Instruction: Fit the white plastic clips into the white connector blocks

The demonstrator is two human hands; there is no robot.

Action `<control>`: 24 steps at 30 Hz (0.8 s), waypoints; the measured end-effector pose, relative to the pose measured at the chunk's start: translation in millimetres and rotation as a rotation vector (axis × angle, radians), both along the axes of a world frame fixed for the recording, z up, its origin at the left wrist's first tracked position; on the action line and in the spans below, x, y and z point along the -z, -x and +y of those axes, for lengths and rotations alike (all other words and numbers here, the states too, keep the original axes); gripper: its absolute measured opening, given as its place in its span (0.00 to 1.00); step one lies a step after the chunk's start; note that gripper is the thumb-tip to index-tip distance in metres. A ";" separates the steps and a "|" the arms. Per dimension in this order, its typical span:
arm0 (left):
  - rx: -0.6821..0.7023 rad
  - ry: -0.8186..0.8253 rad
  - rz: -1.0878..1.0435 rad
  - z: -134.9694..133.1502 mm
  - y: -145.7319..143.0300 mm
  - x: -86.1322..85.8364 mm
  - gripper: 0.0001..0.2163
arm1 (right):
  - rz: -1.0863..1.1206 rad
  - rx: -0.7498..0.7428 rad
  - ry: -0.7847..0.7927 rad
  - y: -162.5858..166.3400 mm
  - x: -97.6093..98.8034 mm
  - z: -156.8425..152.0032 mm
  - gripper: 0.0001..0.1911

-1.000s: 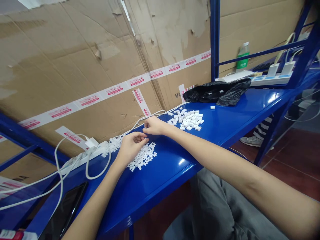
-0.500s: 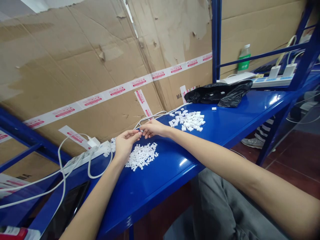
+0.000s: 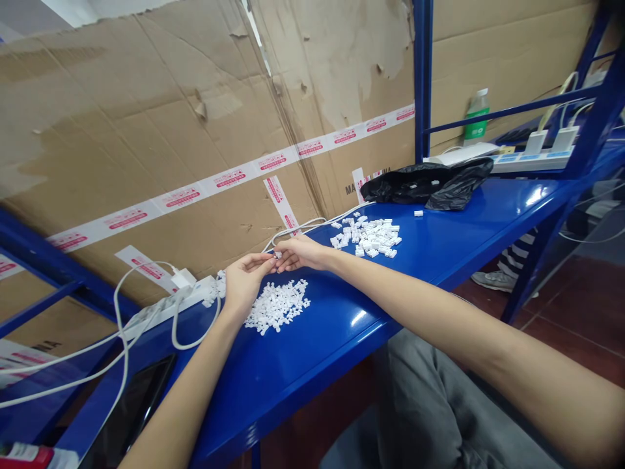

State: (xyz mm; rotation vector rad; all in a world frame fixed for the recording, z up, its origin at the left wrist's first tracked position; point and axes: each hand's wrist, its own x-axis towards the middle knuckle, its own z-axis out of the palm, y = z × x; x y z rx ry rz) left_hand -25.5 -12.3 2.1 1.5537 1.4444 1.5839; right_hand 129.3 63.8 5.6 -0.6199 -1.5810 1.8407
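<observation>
My left hand (image 3: 248, 279) and my right hand (image 3: 301, 253) meet fingertip to fingertip above the blue tabletop (image 3: 336, 312). Pinched between them is a small white plastic piece (image 3: 278, 255), mostly covered by fingers; its exact kind is too small to make out. Just below my hands lies a pile of tiny white plastic parts (image 3: 277, 306). To the right, beyond my right wrist, is a heap of larger white blocky plastic pieces (image 3: 374, 236), with a single one (image 3: 418, 213) apart from it.
A black plastic bag (image 3: 430, 182) lies at the back right. White power strips (image 3: 151, 319) with cables (image 3: 120, 293) run along the left. A dark flat device (image 3: 134, 410) is at lower left. Cardboard (image 3: 205, 143) walls the back. A green-labelled bottle (image 3: 477, 118) stands far right.
My fingers have shifted slightly around the small white piece, and more of it shows between the fingertips. My arms and the piles look the same.
</observation>
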 end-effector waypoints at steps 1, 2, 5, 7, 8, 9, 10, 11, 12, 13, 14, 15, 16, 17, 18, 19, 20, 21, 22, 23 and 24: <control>0.001 0.007 0.005 0.5 0.4 0.1 0.20 | -0.002 0.019 -0.008 0.9 0.8 0.4 0.10; 0.000 0.013 0.010 0.9 0.6 0.2 0.20 | -0.006 0.034 -0.016 1.7 1.5 0.5 0.10; -0.006 0.020 0.019 2.0 0.7 0.6 0.20 | -0.018 0.063 -0.030 3.4 2.5 -0.1 0.10; -0.011 0.021 0.011 2.3 0.7 0.8 0.21 | -0.016 0.073 -0.040 3.8 2.1 -0.9 0.10; -0.014 0.023 0.006 2.2 0.7 0.8 0.21 | -0.013 0.074 -0.047 3.8 1.8 -1.2 0.10; -0.017 0.027 0.002 2.0 0.8 0.8 0.21 | -0.010 0.072 -0.056 3.7 1.5 -1.5 0.09; -0.020 0.031 -0.001 1.7 1.0 0.7 0.22 | -0.009 0.067 -0.065 3.4 1.4 -1.7 0.09; -0.020 0.034 -0.001 1.3 1.2 0.5 0.22 | -0.009 0.059 -0.076 2.9 1.3 -1.8 0.09; -0.019 0.037 0.001 0.7 1.4 0.2 0.22 | -0.009 0.049 -0.086 2.4 1.6 -1.7 0.09; -0.016 0.040 0.006 0.2 1.8 -0.1 0.23 | -0.009 0.039 -0.097 1.8 2.0 -1.4 0.08; -0.016 0.041 0.015 -0.4 2.2 -0.4 0.23 | -0.008 0.031 -0.109 1.1 2.7 -0.9 0.07; -0.017 0.045 0.026 -1.0 2.6 -0.7 0.23 | -0.007 0.026 -0.122 0.5 3.5 -0.2 0.07; -0.021 0.048 0.039 -1.5 3.0 -1.0 0.22 | -0.006 0.024 -0.137 -0.1 4.3 0.6 0.06; -0.026 0.051 0.051 -2.0 3.4 -1.2 0.22 | -0.007 0.022 -0.151 -0.6 5.1 1.5 0.05; -0.032 0.052 0.061 -2.4 3.7 -1.4 0.22 | -0.009 0.022 -0.166 -1.1 5.8 2.4 0.05; -0.036 0.053 0.071 -2.8 3.8 -1.5 0.21 | -0.012 0.022 -0.180 -1.4 6.3 3.1 0.05; -0.039 0.053 0.080 -3.1 3.8 -1.7 0.21 | -0.014 0.022 -0.193 -1.7 6.6 3.6 0.05; -0.040 0.050 0.087 -3.5 3.6 -1.8 0.20 | -0.016 0.021 -0.204 -2.1 6.5 3.7 0.06; -0.041 0.043 0.092 -3.7 3.2 -2.1 0.20 | -0.016 0.019 -0.213 -2.4 6.2 3.5 0.06; -0.042 0.034 0.093 -4.0 2.7 -2.4 0.20 | -0.015 0.017 -0.220 -2.9 5.7 2.9 0.07; -0.041 0.023 0.092 -4.1 2.1 -2.9 0.20 | -0.013 0.013 -0.223 -3.4 5.0 2.1 0.08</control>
